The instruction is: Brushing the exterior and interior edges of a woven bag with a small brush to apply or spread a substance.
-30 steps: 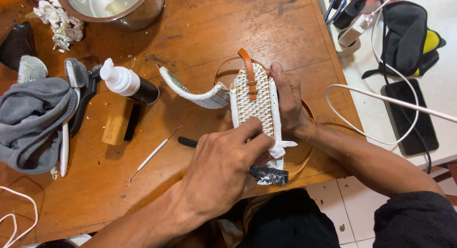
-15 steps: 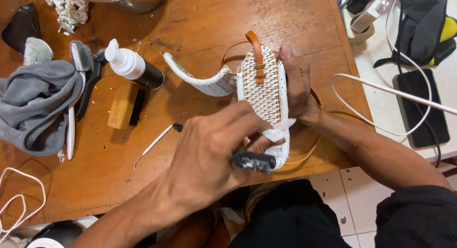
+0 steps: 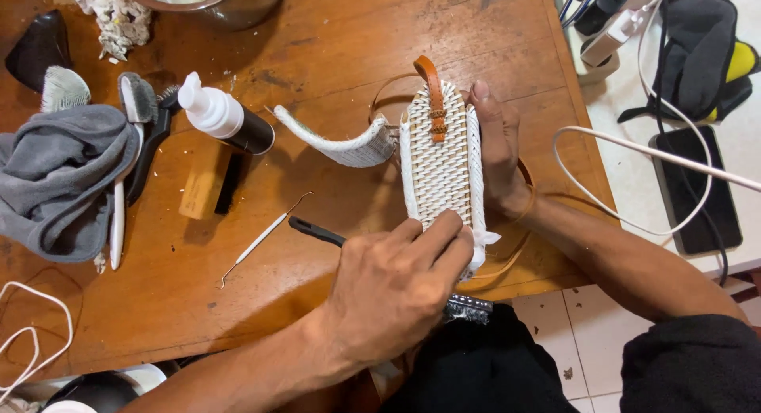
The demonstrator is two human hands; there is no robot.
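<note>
The left hand has slid down the white woven bag near the desk's right edge, fingers curled on it, while the right hand grips its side (light, stiff weave, best held by its edges).

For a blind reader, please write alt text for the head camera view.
A person's right hand steadies a white woven bag on a wooden table, while the left hand presses its lower end. To the left lie a white-capped bottle, a thin hook tool and a grey cloth.
</note>
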